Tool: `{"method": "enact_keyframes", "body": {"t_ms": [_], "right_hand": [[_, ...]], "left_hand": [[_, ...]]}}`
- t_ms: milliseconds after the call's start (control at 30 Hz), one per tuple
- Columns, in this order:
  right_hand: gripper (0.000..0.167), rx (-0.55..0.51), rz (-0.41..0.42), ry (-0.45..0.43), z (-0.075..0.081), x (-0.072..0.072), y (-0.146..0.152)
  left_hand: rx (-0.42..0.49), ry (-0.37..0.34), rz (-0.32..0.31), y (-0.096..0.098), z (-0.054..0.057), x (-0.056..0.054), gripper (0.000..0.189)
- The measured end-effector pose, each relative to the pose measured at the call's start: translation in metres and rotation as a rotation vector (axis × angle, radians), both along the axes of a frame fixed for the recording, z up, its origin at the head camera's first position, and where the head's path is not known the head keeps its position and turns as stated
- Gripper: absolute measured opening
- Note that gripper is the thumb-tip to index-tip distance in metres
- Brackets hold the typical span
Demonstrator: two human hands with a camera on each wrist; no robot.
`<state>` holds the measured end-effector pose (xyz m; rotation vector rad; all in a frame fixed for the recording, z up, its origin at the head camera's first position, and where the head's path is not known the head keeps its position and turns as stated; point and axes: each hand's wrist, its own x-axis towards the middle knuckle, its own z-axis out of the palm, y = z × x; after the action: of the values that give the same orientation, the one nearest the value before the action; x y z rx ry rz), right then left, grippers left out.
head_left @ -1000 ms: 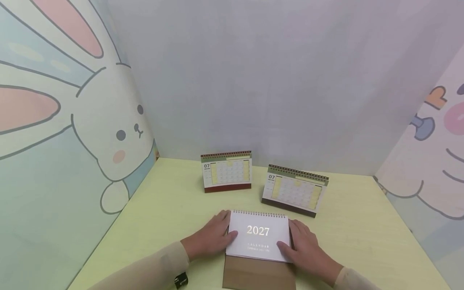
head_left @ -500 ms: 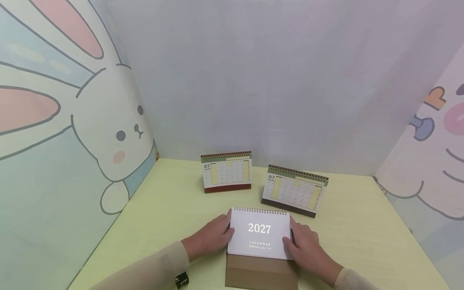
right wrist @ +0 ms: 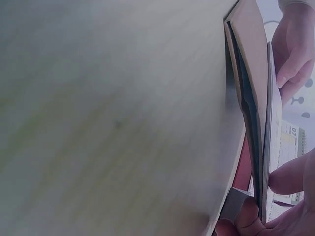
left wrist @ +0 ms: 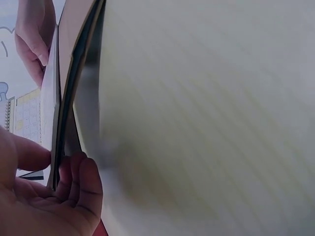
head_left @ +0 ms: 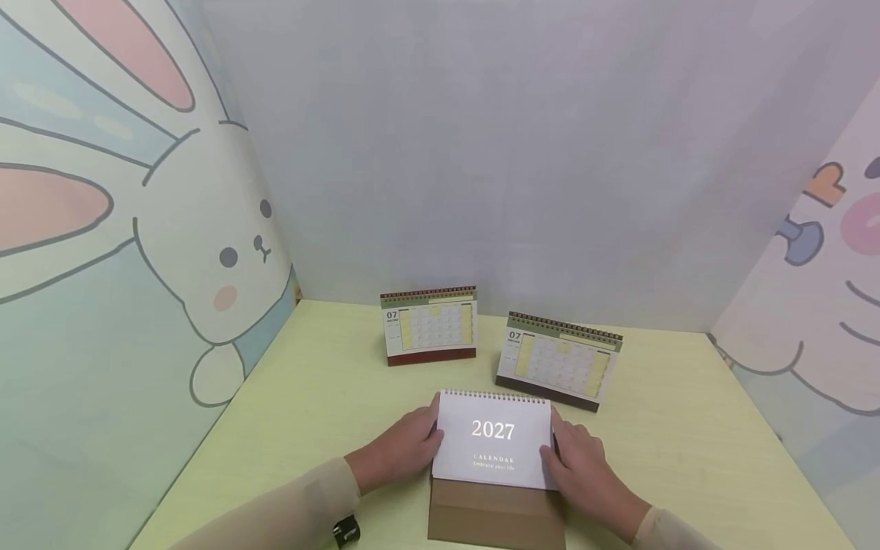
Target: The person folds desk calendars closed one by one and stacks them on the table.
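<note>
A desk calendar point(head_left: 493, 447) with a white "2027" cover, a top spiral binding and a brown cardboard stand point(head_left: 496, 513) is at the near middle of the table. My left hand point(head_left: 402, 451) grips its left edge, thumb on the cover side and fingers behind, as the left wrist view confirms. On the opposite edge, my right hand point(head_left: 584, 462) pinches it the same way. Seen from the side in the right wrist view, the folded stand point(right wrist: 253, 69) shows a narrow gap between its layers. The cover hides most of the stand's back.
Behind stand two smaller calendars on month pages: one with a red base point(head_left: 431, 328), one with a black base point(head_left: 560, 360) to its right. The pale yellow table point(head_left: 330, 397) meets a grey backdrop point(head_left: 481, 191). A small black item point(head_left: 346, 530) is by the left sleeve.
The calendar's top edge has shifted slightly up and away, and its cover tilts a little more upright. Both thumbs have drawn outward toward the cover's side edges. The rear calendars stay put.
</note>
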<state>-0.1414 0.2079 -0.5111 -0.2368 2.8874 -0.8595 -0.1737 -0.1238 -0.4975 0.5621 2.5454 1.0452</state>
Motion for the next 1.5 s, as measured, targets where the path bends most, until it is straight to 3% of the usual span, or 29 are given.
{"method": "enact_keyframes", "body": {"t_ms": [233,467,967,1500], "right_hand": [[0.078,-0.016,0.002,-0.012,0.003,0.0,0.001],[0.077,-0.027,0.008,0.005,0.007,-0.002,0.001],[0.077,-0.099,0.012,0.03,0.017,0.002,-0.002],[0.079,-0.199,0.021,-0.006,0.026,0.004,-0.016]], "left_hand": [[0.032,0.013,0.005,0.0,0.0,0.0,0.073],[0.066,0.042,0.015,0.001,0.009,0.0,0.071],[0.109,0.007,0.067,0.001,0.02,0.003,0.071],[0.1,0.037,0.12,-0.007,0.027,0.002,0.069]]}}
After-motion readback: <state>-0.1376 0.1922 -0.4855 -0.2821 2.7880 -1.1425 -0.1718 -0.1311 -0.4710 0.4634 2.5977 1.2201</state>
